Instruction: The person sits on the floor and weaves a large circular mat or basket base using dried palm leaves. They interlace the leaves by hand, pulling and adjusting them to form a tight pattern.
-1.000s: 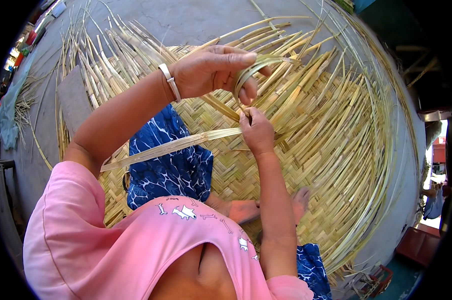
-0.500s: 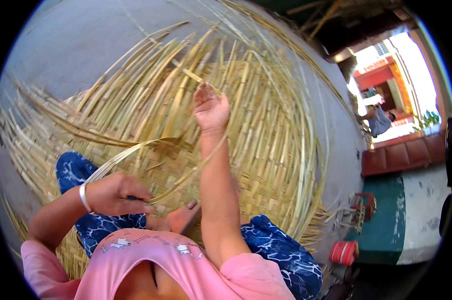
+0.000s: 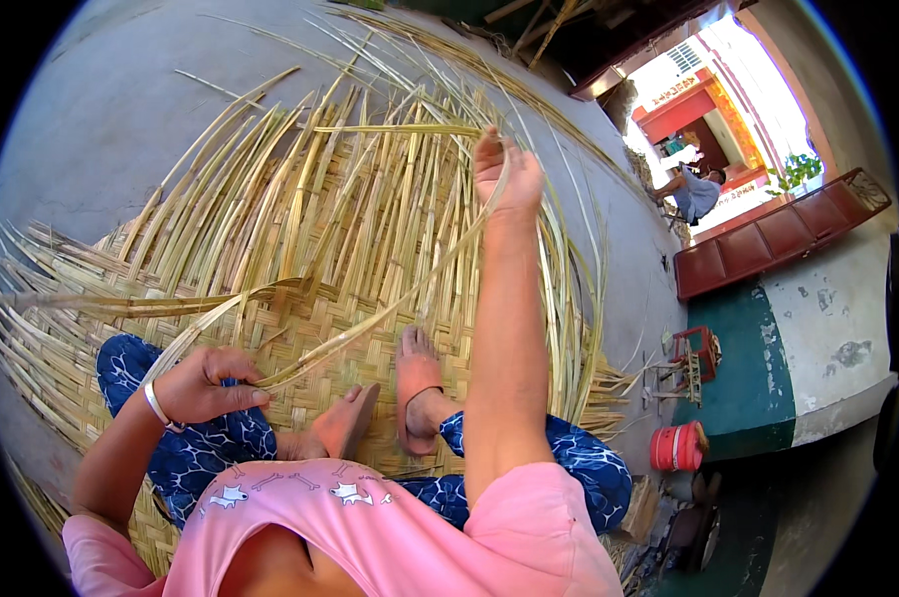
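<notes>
I sit on a large woven mat of pale bamboo strips (image 3: 350,328), with long loose strips fanning out at its far side. My left hand (image 3: 206,383) is near my knee, pinching the near end of a long flat bamboo strip (image 3: 390,303). My right hand (image 3: 504,174) is stretched far forward with the arm straight, gripping the same strip near its far end. The strip runs in a curve between the two hands above the mat. My bare feet (image 3: 415,383) rest on the woven part.
Grey concrete floor (image 3: 101,99) surrounds the mat. At the right stand a red bucket (image 3: 676,446), a small red stool (image 3: 693,358) and a dark red bench (image 3: 768,239). Another person (image 3: 693,189) crouches in the bright doorway beyond.
My right arm has stretched further forward along the strip. My left hand stays low by my knee, holding the strip's near end. My head has turned right since a second ago.
</notes>
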Available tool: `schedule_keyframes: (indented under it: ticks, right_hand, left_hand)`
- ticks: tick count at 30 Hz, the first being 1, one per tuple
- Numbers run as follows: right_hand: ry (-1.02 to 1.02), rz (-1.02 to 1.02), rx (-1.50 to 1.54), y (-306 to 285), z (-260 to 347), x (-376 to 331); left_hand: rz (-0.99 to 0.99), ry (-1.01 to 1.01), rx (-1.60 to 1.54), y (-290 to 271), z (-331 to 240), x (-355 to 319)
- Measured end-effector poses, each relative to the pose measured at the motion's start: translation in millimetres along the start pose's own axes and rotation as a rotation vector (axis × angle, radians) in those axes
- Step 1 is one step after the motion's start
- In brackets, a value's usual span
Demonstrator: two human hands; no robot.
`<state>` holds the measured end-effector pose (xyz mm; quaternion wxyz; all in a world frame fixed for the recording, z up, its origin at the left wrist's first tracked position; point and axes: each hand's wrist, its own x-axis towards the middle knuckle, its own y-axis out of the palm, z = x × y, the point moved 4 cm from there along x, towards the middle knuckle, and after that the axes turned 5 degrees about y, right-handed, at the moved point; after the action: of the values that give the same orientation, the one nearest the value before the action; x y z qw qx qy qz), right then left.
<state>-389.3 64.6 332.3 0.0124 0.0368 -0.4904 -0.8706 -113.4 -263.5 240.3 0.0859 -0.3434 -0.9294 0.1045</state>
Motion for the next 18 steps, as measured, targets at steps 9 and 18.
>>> schedule_keyframes:
  ticks: [9,18]
  right_hand:
    - [-0.336,-0.016,-0.301,105.1,179.3,-44.8]
    - [-0.556,0.041,-1.018,306.3,508.1,-107.8]
  left_hand:
    - [-0.075,-0.001,-0.036,3.5,13.9,-1.1]
    - [-0.222,0.170,0.030,-1.7,21.8,7.4]
